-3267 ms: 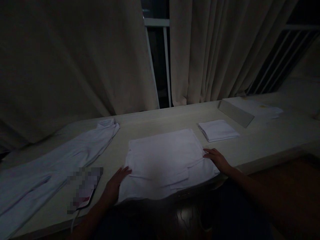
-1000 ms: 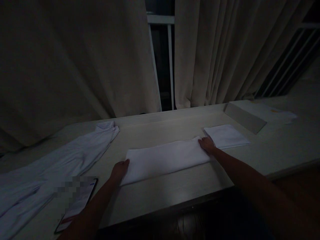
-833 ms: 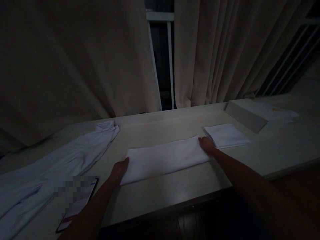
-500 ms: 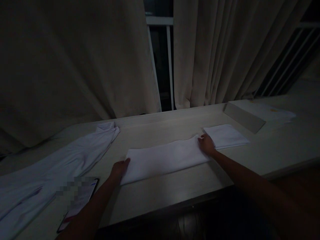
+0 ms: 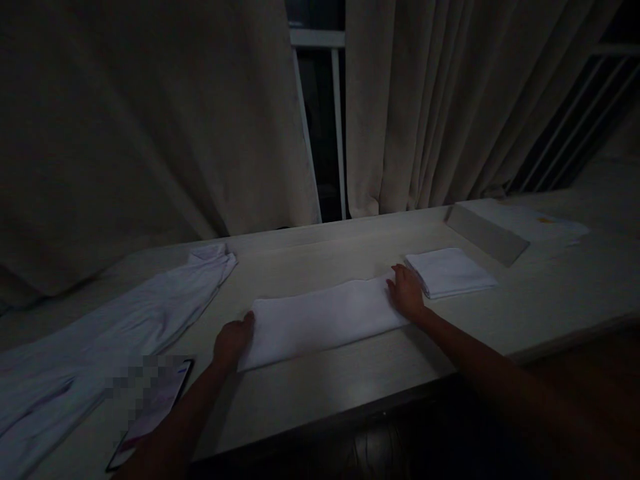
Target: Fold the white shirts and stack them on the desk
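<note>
Two hands sit at the ends of a long folded white cloth (image 5: 320, 320), which lies flat across the centre of the frame on a pale table (image 5: 350, 380). Left hand (image 5: 231, 341), lower centre-left, is at the cloth's left end, fingers curled in close together, touching the edge; too dark to tell whether it pinches the fabric or just rests against it. Right hand (image 5: 406, 292), centre-right, is palm down on the cloth's right end, fingers extended and slightly spread, pressing flat, not wrapped around anything. Both forearms run in from the bottom edge. Just right of the right hand, a small folded white stack (image 5: 450, 271), close to the fingers but apart from the long cloth, a thin gap between them. Left side of frame: a loose white garment (image 5: 125, 320) spread along the table, collar end toward upper centre-left. Lower left: a phone (image 5: 150, 413) flat on the table near the left forearm, part of it pixelated. Upper right of the table: a pale flat box (image 5: 487, 230) with more white fabric behind it. Beige curtains (image 5: 425, 100) fill the top, with a dark window gap between them. Scene is very dim.
</note>
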A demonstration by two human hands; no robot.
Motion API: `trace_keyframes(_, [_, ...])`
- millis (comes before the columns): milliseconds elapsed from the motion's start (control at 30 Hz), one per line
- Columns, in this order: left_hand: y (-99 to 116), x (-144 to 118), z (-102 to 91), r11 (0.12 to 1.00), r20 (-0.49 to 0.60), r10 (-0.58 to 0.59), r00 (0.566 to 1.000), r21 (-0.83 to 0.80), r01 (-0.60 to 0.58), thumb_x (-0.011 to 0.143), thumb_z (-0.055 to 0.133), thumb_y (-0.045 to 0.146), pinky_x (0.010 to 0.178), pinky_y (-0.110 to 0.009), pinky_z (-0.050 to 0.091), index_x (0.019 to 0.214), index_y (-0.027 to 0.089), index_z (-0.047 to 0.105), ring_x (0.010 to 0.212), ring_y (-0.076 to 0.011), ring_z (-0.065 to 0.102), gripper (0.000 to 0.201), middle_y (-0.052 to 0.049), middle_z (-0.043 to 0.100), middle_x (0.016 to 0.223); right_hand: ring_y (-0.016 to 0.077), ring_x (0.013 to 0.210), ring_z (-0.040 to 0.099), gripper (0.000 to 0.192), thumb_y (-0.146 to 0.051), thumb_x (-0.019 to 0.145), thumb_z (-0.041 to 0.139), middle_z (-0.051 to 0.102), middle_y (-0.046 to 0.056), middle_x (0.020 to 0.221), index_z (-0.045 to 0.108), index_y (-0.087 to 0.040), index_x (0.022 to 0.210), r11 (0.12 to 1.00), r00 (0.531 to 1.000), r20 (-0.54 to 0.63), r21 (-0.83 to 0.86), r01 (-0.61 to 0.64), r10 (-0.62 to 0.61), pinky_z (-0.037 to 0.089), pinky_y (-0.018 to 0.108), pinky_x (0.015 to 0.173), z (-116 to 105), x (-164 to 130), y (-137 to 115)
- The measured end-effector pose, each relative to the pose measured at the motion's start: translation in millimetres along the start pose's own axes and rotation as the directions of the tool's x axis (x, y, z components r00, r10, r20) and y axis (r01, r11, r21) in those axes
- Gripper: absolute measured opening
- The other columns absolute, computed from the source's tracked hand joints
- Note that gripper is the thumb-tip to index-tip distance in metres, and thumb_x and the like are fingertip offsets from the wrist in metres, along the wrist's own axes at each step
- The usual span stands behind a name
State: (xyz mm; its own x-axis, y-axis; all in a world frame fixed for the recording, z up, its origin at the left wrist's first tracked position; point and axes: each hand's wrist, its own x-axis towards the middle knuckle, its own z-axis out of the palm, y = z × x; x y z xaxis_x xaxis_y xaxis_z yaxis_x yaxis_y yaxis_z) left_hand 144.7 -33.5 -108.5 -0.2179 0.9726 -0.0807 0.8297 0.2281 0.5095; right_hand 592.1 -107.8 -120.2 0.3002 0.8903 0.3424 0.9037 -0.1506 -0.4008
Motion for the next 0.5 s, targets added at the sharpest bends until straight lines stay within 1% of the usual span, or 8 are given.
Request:
trace_keyframes(67, [14.3, -24.5, 3.4, 0.961, -0.072, 0.25, 0.966, 0.137, -0.239, 0.088, 0.031, 0.059, 0.097, -0.057, 0.039, 0.122, -0.002, 0.054, 0.116, -0.0427, 0.054, 0.074, -0.032, 0.057, 0.123, 0.0275, 0.137, 0.033, 0.047, -0.029, 0.098, 0.036, 0.043, 0.018, 0.146, 0.044, -0.007, 0.139, 0.974, 0.973, 0.036, -0.005, 0.228, -0.228, 0.018, 0.043, 0.117, 9.6, -28.9, -28.5])
trace_keyframes(100, [22.9, -38.9, 9.7, 0.905, -0.071, 0.395, 0.916, 0.199, -0.375, 0.09, 0.03, 0.056, 0.104, -0.053, 0.034, 0.129, 0.002, 0.051, 0.124, -0.0387, 0.049, 0.07, -0.027, 0.053, 0.133, 0.0277, 0.138, 0.032, 0.048, -0.03, 0.099, 0.034, 0.044, 0.017, 0.145, 0.045, -0.008, 0.139, 0.947, 0.944, 0.084, 0.02, 0.319, -0.32, 0.016, 0.045, 0.117, 16.5, -45.8, -45.7])
trace_keyframes(200, [46.1, -79.7, 44.3, 0.69, 0.13, 0.678, 0.724, 0.226, -0.687, 0.091, 0.039, 0.047, 0.117, -0.037, 0.019, 0.13, 0.021, 0.055, 0.139, -0.0236, 0.035, 0.05, -0.005, 0.048, 0.145, 0.0259, 0.144, 0.019, 0.05, -0.034, 0.099, 0.033, 0.034, 0.01, 0.152, 0.038, -0.015, 0.145, 0.844, 0.829, 0.161, 0.123, 0.522, -0.536, 0.011, 0.049, 0.119, 39.2, -94.5, -96.6])
trace_keyframes(233, [50.5, -89.3, 57.8, 0.593, 0.2, 0.743, 0.639, 0.247, -0.766, 0.092, 0.036, 0.043, 0.118, -0.04, 0.015, 0.135, 0.022, 0.051, 0.142, -0.024, 0.029, 0.05, -0.005, 0.042, 0.149, 0.0255, 0.145, 0.017, 0.051, -0.035, 0.1, 0.032, 0.032, 0.01, 0.154, 0.036, -0.015, 0.147, 0.822, 0.805, 0.165, 0.141, 0.552, -0.569, 0.01, 0.049, 0.119, 45.4, -106.7, -109.3])
trace_keyframes(267, [52.8, -96.0, 70.4, 0.541, 0.234, 0.764, 0.601, 0.274, -0.795, 0.093, 0.034, 0.041, 0.118, -0.043, 0.014, 0.139, 0.022, 0.047, 0.144, -0.025, 0.024, 0.051, -0.005, 0.037, 0.152, 0.0251, 0.146, 0.015, 0.052, -0.036, 0.1, 0.031, 0.03, 0.01, 0.154, 0.035, -0.015, 0.147, 0.815, 0.798, 0.169, 0.15, 0.56, -0.579, 0.009, 0.049, 0.119, 50.1, -115.6, -118.3])
trace_keyframes(300, [53.0, -99.9, 81.2, 0.51, 0.251, 0.77, 0.586, 0.309, -0.803, 0.095, 0.03, 0.04, 0.117, -0.047, 0.014, 0.143, 0.021, 0.041, 0.145, -0.0268, 0.021, 0.054, -0.007, 0.032, 0.155, 0.0249, 0.146, 0.014, 0.053, -0.038, 0.101, 0.03, 0.03, 0.009, 0.154, 0.034, -0.015, 0.148, 0.817, 0.798, 0.176, 0.153, 0.556, -0.576, 0.009, 0.049, 0.119, 53.3, -120.9, -123.2])
trace_keyframes(367, [49.2, -100.9, 95.6, 0.528, 0.224, 0.745, 0.628, 0.375, -0.761, 0.096, 0.026, 0.042, 0.116, -0.052, 0.015, 0.148, 0.02, 0.033, 0.146, -0.0291, 0.017, 0.057, -0.009, 0.025, 0.157, 0.0252, 0.145, 0.015, 0.055, -0.044, 0.1, 0.031, 0.031, 0.008, 0.154, 0.033, -0.018, 0.148, 0.834, 0.81, 0.199, 0.148, 0.531, -0.551, 0.009, 0.049, 0.118, 55.1, -121.6, -121.1])
trace_keyframes(500, [40.4, -95.0, 101.0, 0.556, 0.179, 0.73, 0.66, 0.407, -0.725, 0.095, 0.025, 0.048, 0.116, -0.053, 0.014, 0.15, 0.024, 0.027, 0.146, -0.0294, 0.015, 0.06, -0.007, 0.021, 0.159, 0.0266, 0.145, 0.016, 0.064, -0.058, 0.096, 0.036, 0.029, 0.006, 0.154, 0.03, -0.024, 0.15, 0.864, 0.822, 0.269, 0.111, 0.491, -0.501, 0.008, 0.05, 0.118, 47.2, -97.0, -83.0])
